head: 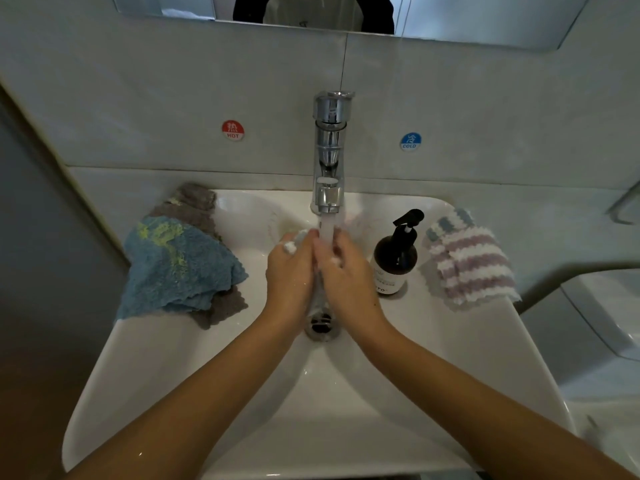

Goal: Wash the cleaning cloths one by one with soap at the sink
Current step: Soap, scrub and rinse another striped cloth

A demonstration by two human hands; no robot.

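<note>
both hands together under the running water (326, 230) from the chrome faucet (329, 150), over the middle of the white sink (433, 358). left hand (289, 268) and right hand (346, 271) palm to palm, fingers straight and pressed against each other, grasping nothing that shows; white soap foam (290, 247) on the left knuckles, another dab on the right fingers (335, 260). stream falling between the hands toward the drain (321, 327) just near of them. blue cleaning cloth (176, 268) with yellowish stains on the left rim of the sink, crumpled, lying on top of a grey cleaning cloth (194, 202) that sticks out at its far and near edges. on the right rim, a dark pump soap bottle (396, 258) upright, just beside the right hand but apart from it. further right, a striped cleaning cloth (471, 261) in white, mauve and pale blue, folded over the sink's right edge onto the counter (536, 230). on the far wall, a red hot sticker (232, 130) to the left of the faucet and a blue cold sticker (410, 141) to the right. mirror (485, 15) along the top, with a dark sleeved torso reflected.
</note>
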